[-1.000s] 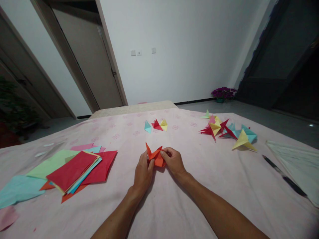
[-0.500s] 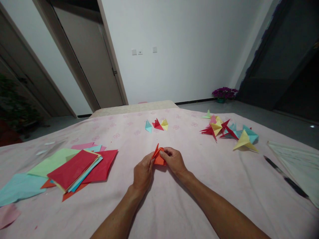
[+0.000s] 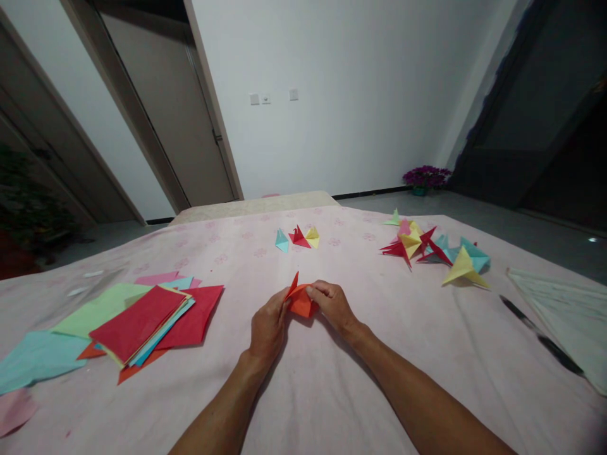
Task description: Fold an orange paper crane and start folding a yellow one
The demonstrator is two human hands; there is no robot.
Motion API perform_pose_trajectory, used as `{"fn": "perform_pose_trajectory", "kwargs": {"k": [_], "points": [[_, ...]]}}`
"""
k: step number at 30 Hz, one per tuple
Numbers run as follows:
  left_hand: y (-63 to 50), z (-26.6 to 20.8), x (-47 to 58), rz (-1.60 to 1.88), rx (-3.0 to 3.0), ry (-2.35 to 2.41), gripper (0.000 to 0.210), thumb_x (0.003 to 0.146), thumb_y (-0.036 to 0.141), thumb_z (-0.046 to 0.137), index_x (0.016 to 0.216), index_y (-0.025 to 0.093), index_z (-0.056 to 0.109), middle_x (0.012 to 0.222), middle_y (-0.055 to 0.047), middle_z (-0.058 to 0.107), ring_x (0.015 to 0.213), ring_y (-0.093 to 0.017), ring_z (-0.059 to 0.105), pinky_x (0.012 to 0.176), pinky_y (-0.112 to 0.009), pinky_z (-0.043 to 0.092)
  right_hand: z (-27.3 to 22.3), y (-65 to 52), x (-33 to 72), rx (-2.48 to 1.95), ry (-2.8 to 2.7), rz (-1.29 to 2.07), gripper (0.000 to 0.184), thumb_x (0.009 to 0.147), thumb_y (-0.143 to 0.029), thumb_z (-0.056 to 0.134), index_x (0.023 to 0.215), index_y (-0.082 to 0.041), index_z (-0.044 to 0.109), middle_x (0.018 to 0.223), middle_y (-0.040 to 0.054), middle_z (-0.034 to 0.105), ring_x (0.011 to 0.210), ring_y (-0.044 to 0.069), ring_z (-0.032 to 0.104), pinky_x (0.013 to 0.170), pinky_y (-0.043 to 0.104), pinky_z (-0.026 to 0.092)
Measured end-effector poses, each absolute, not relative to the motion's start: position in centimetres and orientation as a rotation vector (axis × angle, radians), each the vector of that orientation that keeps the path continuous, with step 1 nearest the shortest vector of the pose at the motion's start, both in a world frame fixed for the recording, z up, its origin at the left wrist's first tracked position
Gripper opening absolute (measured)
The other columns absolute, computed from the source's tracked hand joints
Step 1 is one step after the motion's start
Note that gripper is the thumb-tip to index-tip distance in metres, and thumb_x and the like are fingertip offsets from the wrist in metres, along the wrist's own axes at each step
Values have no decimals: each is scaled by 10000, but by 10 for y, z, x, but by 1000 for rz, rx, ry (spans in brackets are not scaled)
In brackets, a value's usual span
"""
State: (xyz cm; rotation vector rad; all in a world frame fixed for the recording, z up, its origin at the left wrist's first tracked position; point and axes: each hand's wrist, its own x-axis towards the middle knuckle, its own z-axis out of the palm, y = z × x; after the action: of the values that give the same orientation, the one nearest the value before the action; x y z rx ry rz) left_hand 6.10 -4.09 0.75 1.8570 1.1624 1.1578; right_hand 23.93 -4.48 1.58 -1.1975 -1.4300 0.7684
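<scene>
Between my two hands is an orange folded paper crane, held just above the cloth, with one narrow point sticking up at its left. My left hand pinches its left side near the base of that point. The thumb and fingers of my right hand grip its right edge. Fingertips behind the paper are hidden. Beyond my hands stand three small folded papers in a row: a light blue one, a red crane and a yellow one.
Coloured paper sheets lie stacked at the left. A pile of folded paper cranes sits at the right, near a black pen and a whitish printed sheet. A pink flowered cloth covers the table.
My left hand has shifted slightly left and the orange paper has spread wider between my hands. Its upright point leans a little further left. Both hands keep their grip.
</scene>
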Motion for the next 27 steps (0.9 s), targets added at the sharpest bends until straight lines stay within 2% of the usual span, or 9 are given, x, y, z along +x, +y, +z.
{"fn": "perform_pose_trajectory", "kwargs": {"k": [4,11,14,19,27], "points": [[-41,9,61,1153,1864,1146,311,922,365,551,1197,329,693,1239,-19,689,1184,-260,608,1033,-361,440,15,-43,237,-1197,-1318,768,267,829,-401,600,715,-177,689,703,19,642,669,161,545,633,272,425],[-41,7,62,1110,1931,1166,334,949,375,502,1232,325,672,1263,-25,676,1180,-264,607,1026,-363,428,15,-43,233,-1067,-1112,1005,344,806,-480,622,643,-182,570,593,-30,520,565,120,449,558,253,370],[-41,7,63,1097,1954,1203,343,961,381,471,1232,316,672,1229,-32,693,1141,-265,625,999,-360,436,17,-44,234,-1069,-1151,1014,300,779,-458,652,683,-182,585,629,-23,550,582,123,465,563,254,382],[-41,7,62,1089,1973,1222,350,967,377,458,1241,314,666,1190,-36,710,1088,-263,644,932,-345,465,17,-45,233,-1150,-1254,918,142,698,-303,692,692,-173,635,633,-19,579,585,123,474,567,257,387],[-39,2,61,1045,2096,1214,362,1001,372,390,1257,308,639,1210,-18,700,1103,-227,648,941,-349,489,16,-46,235,-1169,-1285,811,164,746,-328,667,722,-167,684,671,12,633,609,140,523,576,263,409]]}}
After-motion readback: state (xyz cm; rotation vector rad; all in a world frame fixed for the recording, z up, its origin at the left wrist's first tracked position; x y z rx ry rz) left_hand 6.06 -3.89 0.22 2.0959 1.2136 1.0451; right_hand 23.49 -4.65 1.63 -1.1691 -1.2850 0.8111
